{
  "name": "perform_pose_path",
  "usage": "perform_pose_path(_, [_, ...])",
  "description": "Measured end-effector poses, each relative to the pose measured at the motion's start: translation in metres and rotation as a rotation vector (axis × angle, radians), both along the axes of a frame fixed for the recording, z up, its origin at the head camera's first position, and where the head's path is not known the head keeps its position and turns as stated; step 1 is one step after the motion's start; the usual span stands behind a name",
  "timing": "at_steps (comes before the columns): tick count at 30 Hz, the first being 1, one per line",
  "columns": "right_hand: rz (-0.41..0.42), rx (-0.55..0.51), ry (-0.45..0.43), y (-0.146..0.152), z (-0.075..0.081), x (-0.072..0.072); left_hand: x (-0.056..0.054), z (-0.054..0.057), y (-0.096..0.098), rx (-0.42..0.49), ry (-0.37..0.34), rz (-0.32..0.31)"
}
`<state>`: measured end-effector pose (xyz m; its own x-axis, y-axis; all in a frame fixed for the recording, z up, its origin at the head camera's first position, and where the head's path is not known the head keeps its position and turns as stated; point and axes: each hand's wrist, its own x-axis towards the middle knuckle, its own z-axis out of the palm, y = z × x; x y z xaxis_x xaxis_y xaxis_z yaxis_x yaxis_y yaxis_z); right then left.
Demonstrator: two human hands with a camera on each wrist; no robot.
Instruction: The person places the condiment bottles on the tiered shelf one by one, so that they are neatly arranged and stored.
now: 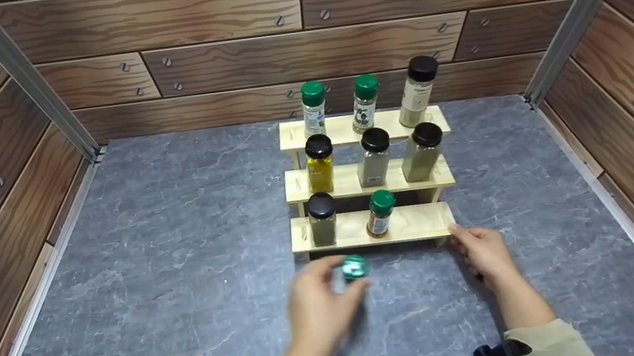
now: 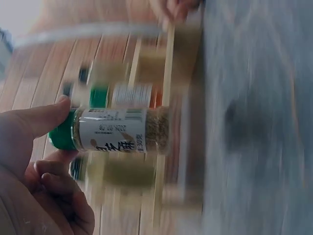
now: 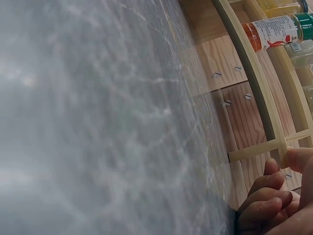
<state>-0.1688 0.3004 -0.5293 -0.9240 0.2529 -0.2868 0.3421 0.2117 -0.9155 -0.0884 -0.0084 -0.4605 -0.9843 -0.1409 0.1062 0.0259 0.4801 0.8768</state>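
Observation:
My left hand [image 1: 319, 305] pinches the green cap of a small clear spice jar [image 2: 120, 129] between thumb and fingers. The jar has a white label and tan grains inside, and is held just in front of the bottom shelf, above the tabletop. At the rack's front right corner, my right hand [image 1: 487, 255] grips the end of the bottom board, its other fingers curled below. The three-tier wooden spice rack [image 1: 419, 221] carries a black-capped jar [image 1: 323, 219] at the bottom left and a green-capped jar [image 1: 381, 213] with reddish contents in the bottom middle.
On the middle tier stand a yellow jar [image 1: 320, 164] and two other black-capped jars. The top tier bears two green-capped jars and a taller black-capped one [image 1: 418, 92]. Wood-patterned walls [image 1: 218, 66] surround the grey marbled tabletop [image 1: 168, 250].

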Motion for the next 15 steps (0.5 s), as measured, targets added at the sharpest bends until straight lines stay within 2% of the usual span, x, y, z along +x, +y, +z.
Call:
perform_pose_path(4, [0.003, 0.003, 0.003, -0.002, 0.001, 0.0, -0.007, 0.001, 0.034, -0.046, 0.092, -0.091])
perform_pose_path(7, [0.002, 0.007, 0.005, -0.001, 0.001, 0.0, -0.013, 0.008, 0.053, -0.08, 0.158, -0.133])
perform_pose_path(12, [-0.005, 0.002, 0.005, 0.0, 0.0, 0.001, -0.028, 0.031, 0.078, -0.189, 0.229, -0.18])
perform_pose_path(15, [-0.01, -0.008, 0.019, 0.001, 0.0, 0.002, -0.042, 0.044, 0.09, -0.236, 0.241, -0.183])
